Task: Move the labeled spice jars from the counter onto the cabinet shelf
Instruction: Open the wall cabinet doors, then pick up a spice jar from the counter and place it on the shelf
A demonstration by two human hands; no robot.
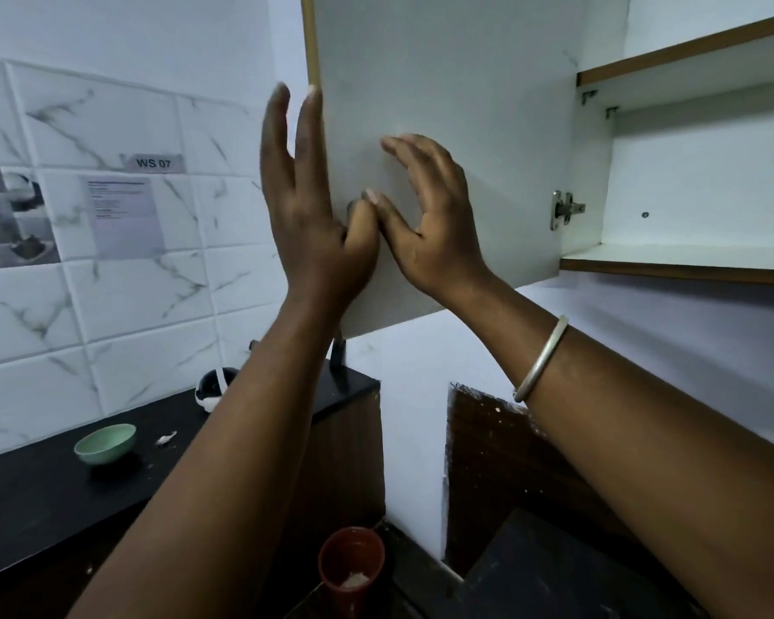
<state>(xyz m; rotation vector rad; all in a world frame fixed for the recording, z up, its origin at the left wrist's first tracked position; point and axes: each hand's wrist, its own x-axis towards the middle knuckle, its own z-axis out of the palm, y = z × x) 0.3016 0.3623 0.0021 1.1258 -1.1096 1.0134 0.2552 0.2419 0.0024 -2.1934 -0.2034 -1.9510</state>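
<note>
The white cabinet door (456,82) stands swung wide, its inner face toward me. My left hand (305,207) lies along the door's free edge with its fingers stretched upward. My right hand (425,216) rests flat on the inner face, fingers spread; a silver bangle (541,359) circles that wrist. To the right, the cabinet's lower shelf (689,261) and upper shelf (689,55) are bare in the part I see. No labeled spice jar is visible in this view.
A black counter (41,493) at lower left carries a small green bowl (105,443) and a black-and-white object (215,388). A red cup (351,562) with white residue stands below, between my arms. Marble-pattern tiles with a sign "WS 07" (153,163) cover the left wall.
</note>
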